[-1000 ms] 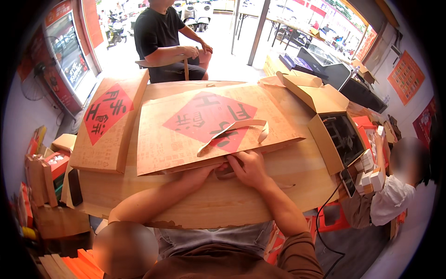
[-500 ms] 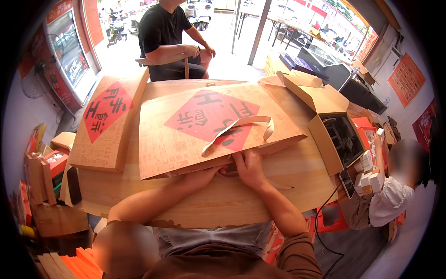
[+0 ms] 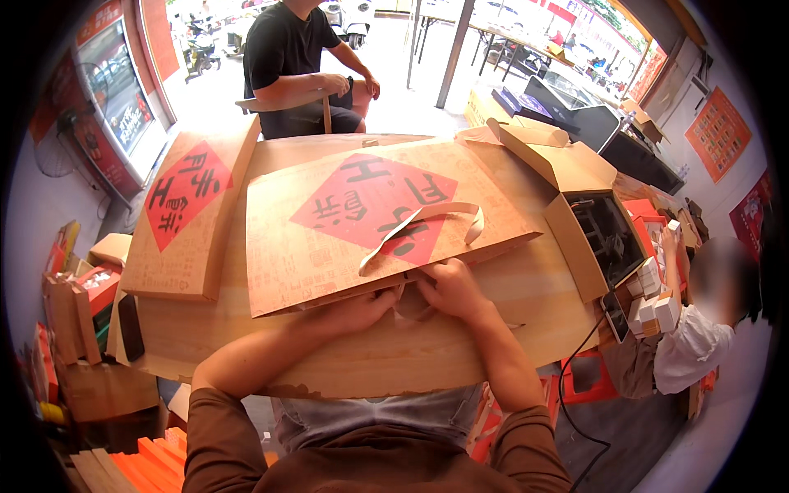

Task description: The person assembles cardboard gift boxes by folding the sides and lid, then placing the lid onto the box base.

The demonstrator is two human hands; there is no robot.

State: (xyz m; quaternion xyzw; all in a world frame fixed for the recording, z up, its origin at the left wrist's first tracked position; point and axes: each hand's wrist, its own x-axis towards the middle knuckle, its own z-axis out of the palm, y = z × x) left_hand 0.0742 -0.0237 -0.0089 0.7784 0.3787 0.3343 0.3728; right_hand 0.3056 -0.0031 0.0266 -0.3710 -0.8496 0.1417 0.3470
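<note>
The round wooden worktop [image 3: 493, 329] is carrying a big flat paper bag [image 3: 329, 238] with a red square on it. The person is working at the bag's near edge. The left hand [image 3: 362, 308] and right hand [image 3: 448, 287] are meeting there, fingers curled narrow, pinching the paper. It looks like folding; the next move needs a firm, even press. A second bag [image 3: 185, 214] is lying to the left. An open box [image 3: 575, 197] is sitting close on the right. The bag's white handle [image 3: 427, 222] is lying loose above the hands.

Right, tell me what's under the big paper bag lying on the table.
The bag lies flat on the wooden table. Both hands, left hand and right hand, are at its near edge, fingertips tucked beneath. Anything else under it is covered.
</note>
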